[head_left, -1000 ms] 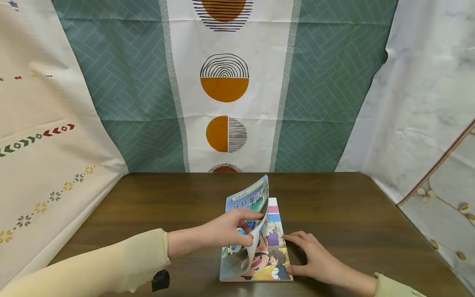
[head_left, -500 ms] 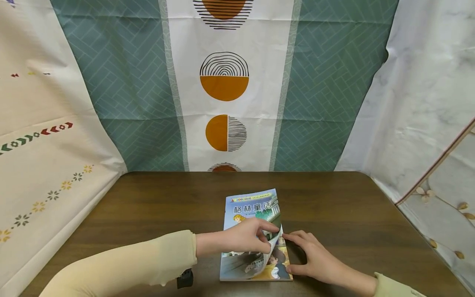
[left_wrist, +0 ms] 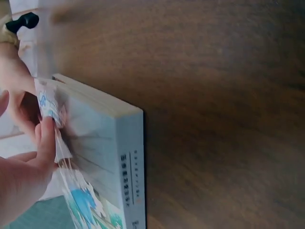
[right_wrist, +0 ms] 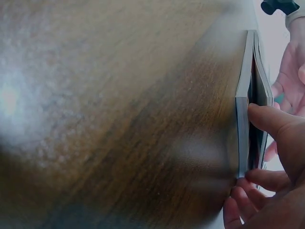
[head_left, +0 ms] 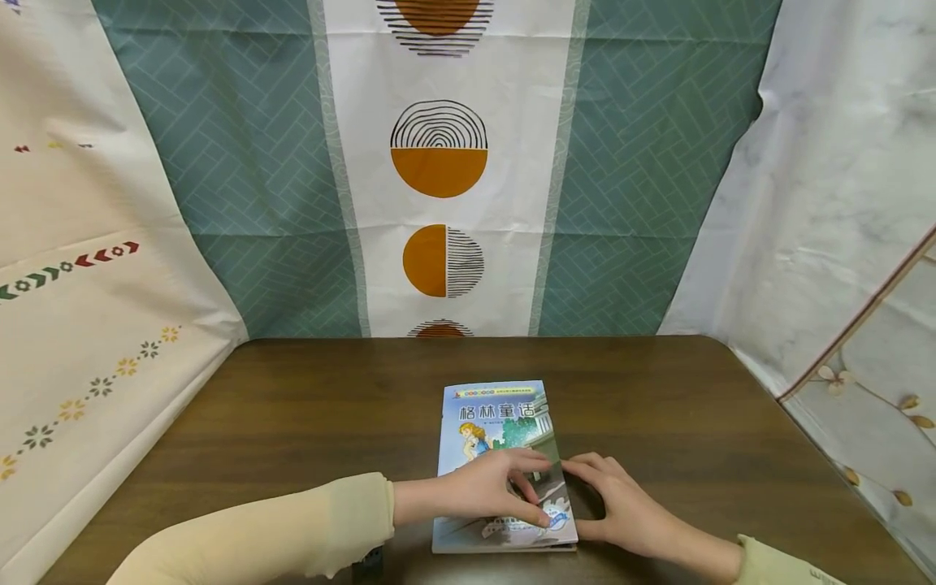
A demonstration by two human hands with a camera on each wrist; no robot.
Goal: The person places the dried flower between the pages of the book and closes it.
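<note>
A paperback storybook [head_left: 504, 411] with a blue illustrated cover and Chinese title lies on the table. My left hand [head_left: 491, 486] rests across the lower half of its cover, thumb and fingers spread apart near the right edge. In the left wrist view the fingers [left_wrist: 46, 140] touch the cover near its edge. My right hand [head_left: 629, 508] stands against the book's right side, thumb near the lower corner and fingers further up. A narrow gap shows between the upper and lower pages in the right wrist view, with the right thumb [right_wrist: 269, 117] at it.
The dark brown wooden table [head_left: 329, 406] carries the book near its front edge. Behind it hangs a green and white patterned cloth [head_left: 446, 203]. Cream cloth [head_left: 95, 325] hangs at the left and pale marbled cloth [head_left: 826, 203] at the right.
The lifted cover and pages have come down to the right, and the left hand moved right and down with them, its pinch loosened. The right hand has stayed almost in place.
</note>
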